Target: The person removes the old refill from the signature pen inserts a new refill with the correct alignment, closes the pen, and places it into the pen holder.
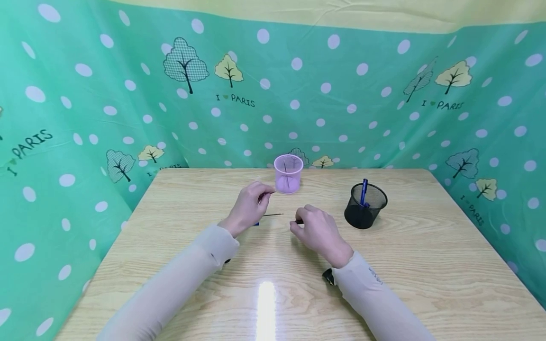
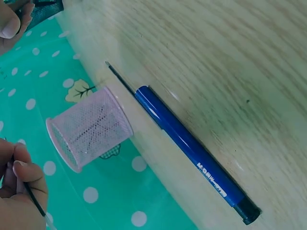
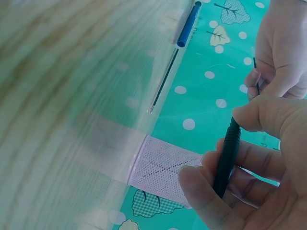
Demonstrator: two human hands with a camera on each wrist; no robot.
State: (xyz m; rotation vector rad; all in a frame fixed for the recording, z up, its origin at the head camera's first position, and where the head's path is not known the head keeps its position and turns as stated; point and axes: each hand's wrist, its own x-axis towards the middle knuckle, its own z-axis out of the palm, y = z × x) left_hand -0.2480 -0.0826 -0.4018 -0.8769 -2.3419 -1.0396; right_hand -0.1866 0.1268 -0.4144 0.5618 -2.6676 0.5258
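Note:
My left hand (image 1: 249,204) pinches a thin, dark pen refill (image 2: 33,197) between thumb and fingertips, just in front of the pink mesh pen cup (image 1: 278,178). In my right hand (image 1: 319,230), thumb and fingers hold a short black pen part (image 3: 227,160), ribbed near one end. A blue pen barrel (image 2: 184,146) with a dark end and white lettering lies on the table under my left hand. Beside it another slim refill (image 3: 164,82) lies on the wood, its tip pointing away from the barrel. Thin sticks stand inside the pink cup.
Right of my right hand stands a black mesh pen cup (image 1: 357,216) holding blue pen parts (image 1: 364,192). The wooden table (image 1: 431,251) ends at a green dotted curtain (image 1: 239,132) behind and at both sides.

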